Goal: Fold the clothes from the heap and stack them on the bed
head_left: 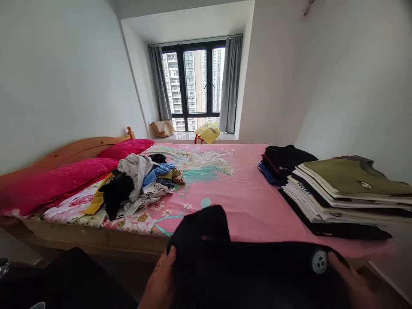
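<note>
A black shirt (254, 274) with a round pale badge is stretched between my hands, just in front of the bed's near edge. My left hand (161, 277) grips its left side, thumb on top. At the right side, by the badge, my right hand (350, 279) has hold of the cloth, its fingers partly hidden and blurred. A dark flap of the shirt stands up over the bed at the left. To the right lies a tall stack of folded shirts (322, 189), olive green on top. A loose heap of clothes (138, 180) lies on the left of the bed.
The bed has a pink flowered sheet (244, 193), a wooden headboard (80, 148) and red pillows (64, 180). Dark folded clothes (286, 156) lie behind the stack. A yellow bag (207, 133) and a brown paper bag (162, 128) are by the window.
</note>
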A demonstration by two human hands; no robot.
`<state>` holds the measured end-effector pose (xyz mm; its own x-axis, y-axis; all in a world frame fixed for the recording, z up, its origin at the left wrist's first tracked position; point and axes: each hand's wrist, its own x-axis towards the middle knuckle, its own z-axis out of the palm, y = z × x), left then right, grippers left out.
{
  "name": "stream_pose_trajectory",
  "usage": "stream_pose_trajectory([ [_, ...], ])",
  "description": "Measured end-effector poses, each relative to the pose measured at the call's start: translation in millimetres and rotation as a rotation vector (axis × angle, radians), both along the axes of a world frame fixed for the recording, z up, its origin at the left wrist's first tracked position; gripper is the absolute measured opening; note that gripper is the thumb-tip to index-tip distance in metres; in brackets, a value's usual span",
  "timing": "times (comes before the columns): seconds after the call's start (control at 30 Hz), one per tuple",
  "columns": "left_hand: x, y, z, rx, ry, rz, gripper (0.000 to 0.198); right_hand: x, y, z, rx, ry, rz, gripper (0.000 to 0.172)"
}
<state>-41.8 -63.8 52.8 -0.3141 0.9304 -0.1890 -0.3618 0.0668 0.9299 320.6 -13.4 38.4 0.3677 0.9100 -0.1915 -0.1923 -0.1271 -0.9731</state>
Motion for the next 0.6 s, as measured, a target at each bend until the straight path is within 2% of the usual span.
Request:
stream_pose_trajectory([
  [0.07,-5,-1,15.7,0.132,-0.053,0.003,0.035,8,-6,31.9,0.039,0.177,0.019,0.033],
  [0.13,-9,-3,23.6,0.201,-0.092,-0.031,0.033,10,-12,56.4,0.078,0.259,0.077,0.039],
  [0.23,-9,-6,18.7,0.194,-0.219,-0.062,0.02,9,-18,76.1,0.082,0.291,0.205,0.045],
  [0.3,-5,-5,4.4,0.148,-0.352,-0.114,0.013,8,-19,81.0,0.077,0.341,0.295,0.047],
  [0.33,-2,-3,-5.7,0.107,-0.402,-0.187,0.016,7,-20,82.2,0.068,0.373,0.333,0.047],
  [0.4,8,2,-29.9,-0.003,-0.422,-0.377,0.043,4,-21,83.8,0.047,0.428,0.364,0.044],
  [0.47,22,9,-54.8,-0.138,-0.327,-0.501,0.077,-4,-23,84.8,0.045,0.409,0.362,0.041],
  [0.5,31,13,-65.5,-0.199,-0.248,-0.525,0.087,-9,-25,85.0,0.062,0.364,0.354,0.04],
  [0.53,42,18,-74.2,-0.244,-0.156,-0.527,0.091,-15,-26,84.7,0.089,0.309,0.338,0.039],
  [0.6,65,27,-83.9,-0.27,0.03,-0.504,0.084,-26,-28,83.4,0.147,0.211,0.308,0.041],
])
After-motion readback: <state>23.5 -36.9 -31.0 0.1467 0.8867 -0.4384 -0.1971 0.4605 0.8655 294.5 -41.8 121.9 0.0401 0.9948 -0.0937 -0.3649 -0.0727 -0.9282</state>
